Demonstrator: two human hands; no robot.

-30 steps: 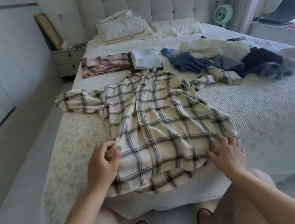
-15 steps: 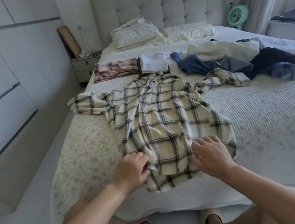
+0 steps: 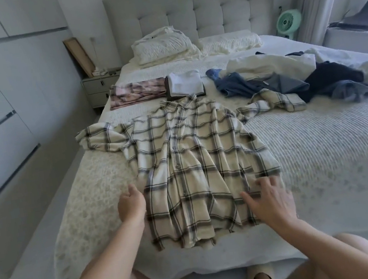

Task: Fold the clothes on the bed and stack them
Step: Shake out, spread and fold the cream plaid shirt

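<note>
The bed carries a plaid shirt spread flat, buttons up, at its near edge. Unfolded clothes lie heaped beyond it, beside two folded stacks. The right hand rests on the hem, fingers spread; the left hand, blurred, seemingly relaxed, touches the shirt's side.

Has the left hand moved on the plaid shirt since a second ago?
Yes. The left hand was gripping the plaid shirt near its lower left edge; now it lies open beside that edge, on the bed.
</note>
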